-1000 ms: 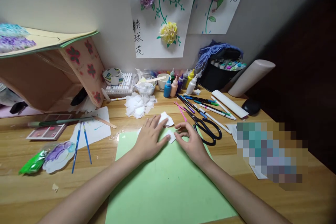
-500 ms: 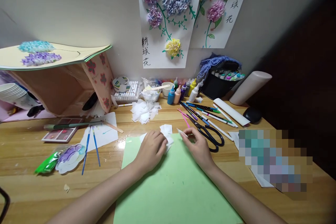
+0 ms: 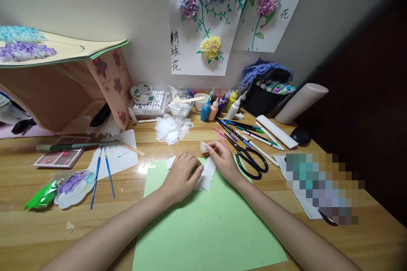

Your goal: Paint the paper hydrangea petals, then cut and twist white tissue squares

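Right hand pinching white paper piece over green sheet, desk against wall

Head view: pale wood desk (image 3: 104, 235), glossy, against a plain grey wall (image 3: 140, 0); dark area at far right. Two white posters with puffy paper flowers (image 3: 211, 29) on the wall. Light green rectangular paper sheet (image 3: 206, 228) lies flat in front of the person. Beyond it, a loose heap of white square paper pieces (image 3: 173, 129) and a row of small coloured squeeze bottles (image 3: 213, 110). Black-handled scissors (image 3: 248, 159) just right of the right hand.

Right hand (image 3: 210, 149): thumb and index closed on a small white paper piece (image 3: 204, 146), raised near the sheet's far edge; other fingers curled.

Left hand (image 3: 190, 173): palm down on the sheet, fingers bent and partly spread, thumb by flat white paper pieces (image 3: 206, 178) lying between the hands. Can't tell if it grips any; fingertips partly hidden.
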The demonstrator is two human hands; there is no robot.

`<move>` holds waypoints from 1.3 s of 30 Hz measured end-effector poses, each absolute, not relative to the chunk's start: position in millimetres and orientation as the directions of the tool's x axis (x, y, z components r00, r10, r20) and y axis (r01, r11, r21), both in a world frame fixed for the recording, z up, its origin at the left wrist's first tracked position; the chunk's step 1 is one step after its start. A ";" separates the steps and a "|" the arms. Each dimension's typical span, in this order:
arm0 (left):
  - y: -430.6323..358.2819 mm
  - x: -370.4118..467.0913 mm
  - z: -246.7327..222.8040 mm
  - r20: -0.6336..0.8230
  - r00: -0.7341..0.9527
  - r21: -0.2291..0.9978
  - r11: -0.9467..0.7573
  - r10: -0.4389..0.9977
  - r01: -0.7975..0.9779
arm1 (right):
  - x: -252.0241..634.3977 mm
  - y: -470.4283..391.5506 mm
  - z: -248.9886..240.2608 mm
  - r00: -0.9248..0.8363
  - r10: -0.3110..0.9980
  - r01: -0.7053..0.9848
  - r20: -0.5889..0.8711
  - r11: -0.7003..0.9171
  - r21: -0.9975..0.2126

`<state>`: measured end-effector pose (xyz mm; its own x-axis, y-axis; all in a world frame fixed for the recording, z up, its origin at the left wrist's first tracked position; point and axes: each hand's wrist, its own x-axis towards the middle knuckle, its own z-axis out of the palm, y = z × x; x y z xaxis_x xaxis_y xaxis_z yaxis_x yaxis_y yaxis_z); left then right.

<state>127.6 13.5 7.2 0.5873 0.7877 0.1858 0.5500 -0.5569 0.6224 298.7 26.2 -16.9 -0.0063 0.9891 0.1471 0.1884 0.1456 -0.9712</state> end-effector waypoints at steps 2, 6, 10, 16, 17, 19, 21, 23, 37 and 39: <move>13.2 126.5 8.8 0.171 0.584 0.639 -0.540 0.794 0.548 | 299.6 21.9 -16.2 -0.024 0.989 0.154 0.148 0.150 -0.977; 14.6 125.6 5.7 0.217 0.436 0.707 -0.449 0.873 0.547 | 300.1 19.2 -14.9 -0.076 0.988 0.170 0.132 0.144 -0.975; 16.5 126.0 0.2 0.244 0.345 0.768 -0.398 0.906 0.502 | 299.7 19.1 -12.1 -0.151 0.982 0.223 0.112 0.144 -0.964; 16.7 127.2 -3.0 0.254 0.325 0.781 -0.391 0.911 0.486 | 299.7 16.0 -6.2 -0.233 0.962 0.282 0.145 0.209 -0.936; 16.6 127.3 -3.0 0.258 0.313 0.780 -0.388 0.914 0.491 | 300.0 15.7 -6.3 -0.241 0.960 0.267 0.145 0.209 -0.941; 16.6 127.5 -2.9 0.267 0.287 0.776 -0.382 0.920 0.502 | 300.6 15.4 -7.6 -0.257 0.955 0.234 0.147 0.210 -0.949; 16.8 127.6 -2.8 0.275 0.260 0.777 -0.374 0.925 0.507 | 300.9 15.4 -9.5 -0.267 0.952 0.224 0.152 0.214 -0.951; 17.1 127.6 -2.6 0.272 0.242 0.785 -0.360 0.931 0.504 | 300.9 15.7 -10.7 -0.268 0.951 0.222 0.154 0.216 -0.951; 18.1 127.6 -2.5 0.189 0.272 0.824 -0.303 0.943 0.478 | 301.9 17.0 -9.9 -0.250 0.967 0.188 0.050 0.099 -0.977; 18.5 127.8 -2.3 0.176 0.281 0.823 -0.297 0.944 0.484 | 301.2 17.4 -9.2 -0.238 0.971 0.186 0.031 0.077 -0.980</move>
<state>127.8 18.5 -2.3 0.2809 0.9435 0.1755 0.4839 -0.2972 0.8231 301.2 17.4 -9.2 -0.2375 0.9709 0.0311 0.1859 0.0768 -0.9796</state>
